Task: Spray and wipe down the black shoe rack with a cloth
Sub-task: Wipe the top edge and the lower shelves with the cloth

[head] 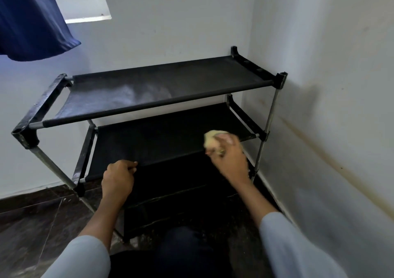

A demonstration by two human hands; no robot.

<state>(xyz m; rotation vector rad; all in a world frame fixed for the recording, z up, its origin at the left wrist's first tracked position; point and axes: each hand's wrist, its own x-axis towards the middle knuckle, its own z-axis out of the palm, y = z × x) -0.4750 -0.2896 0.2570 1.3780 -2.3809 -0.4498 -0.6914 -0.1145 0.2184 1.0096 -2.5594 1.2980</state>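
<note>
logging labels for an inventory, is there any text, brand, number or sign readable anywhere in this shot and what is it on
None: no readable text, label, brand or number shows in the head view.
Black fabric-shelved shoe rack with metal poles: bare, no tag or logo.
Crumpled pale yellow cloth in the right hand: no print.
Dark blue curtain: plain.

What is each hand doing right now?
Left hand: grips the black shoe rack's middle shelf front edge.
Right hand: holds a crumpled pale yellow cloth.

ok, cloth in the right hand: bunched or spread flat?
Bunched. The yellow cloth is a wad gripped in the right hand at the middle shelf front edge; none lies flat.
</note>
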